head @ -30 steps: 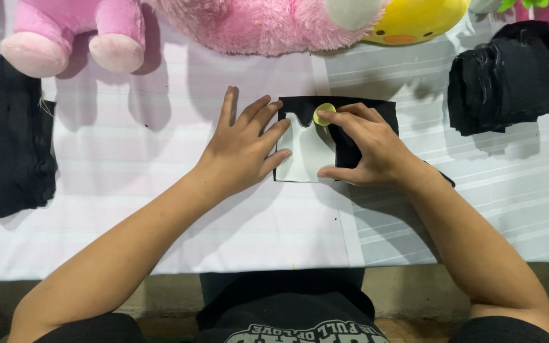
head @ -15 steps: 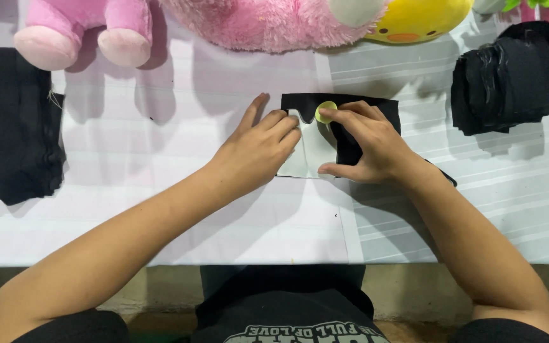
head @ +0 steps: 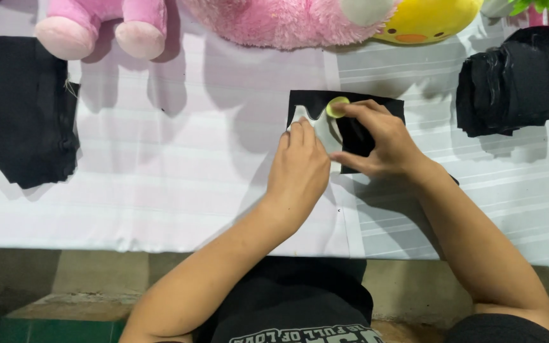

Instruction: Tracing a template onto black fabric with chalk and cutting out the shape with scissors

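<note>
No packages, labels, signs or screens show anywhere on or around the table.

Table (head: pixel 160 209): covered in a white cloth with faint stripes, front edge hanging over. Soft toys along the far edge: pink plush feet (head: pixel 100 28), fluffy pink plush body (head: pixel 287 22), yellow plush with orange beak (head: pixel 427 19). Black fabric piece (head: pixel 23 108) lying flat at left; stack of black fabric pieces (head: pixel 516 82) at right. Floor below: dull tile (head: pixel 33 279), green strip (head: pixel 46 329). Light overhead, casting soft shadows.
</note>
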